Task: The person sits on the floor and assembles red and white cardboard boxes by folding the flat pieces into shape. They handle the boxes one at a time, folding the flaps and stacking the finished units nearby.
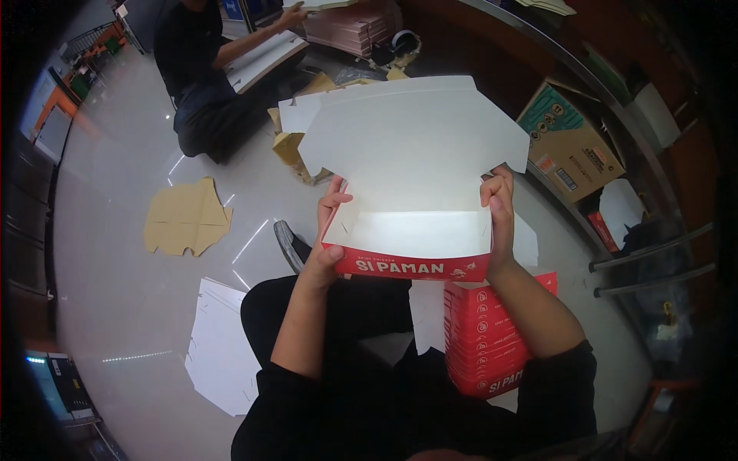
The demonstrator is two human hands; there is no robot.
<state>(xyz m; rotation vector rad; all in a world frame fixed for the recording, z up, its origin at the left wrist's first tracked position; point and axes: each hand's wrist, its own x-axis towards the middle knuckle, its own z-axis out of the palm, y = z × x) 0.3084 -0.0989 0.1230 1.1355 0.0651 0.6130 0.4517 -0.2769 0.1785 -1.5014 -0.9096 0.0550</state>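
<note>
Raised in front of me is a red and white cardboard food box (419,230), its lid flap standing up and its white inside facing me. My left hand (330,223) grips the left side wall, thumb on the red front and fingers over the rim. At the right side wall, my right hand (498,211) holds on with fingers curled over the edge. Below my right forearm stands a nested stack of red boxes (484,334). Flat white box blanks (223,346) lie on the floor by my left leg.
A torn piece of brown cardboard (188,217) lies on the tiled floor at left. Another person (211,84) sits at the far left handling white sheets. A brown carton (573,146) stands at right beside a metal rack (653,278). Stacked pinkish sheets (354,29) are at the back.
</note>
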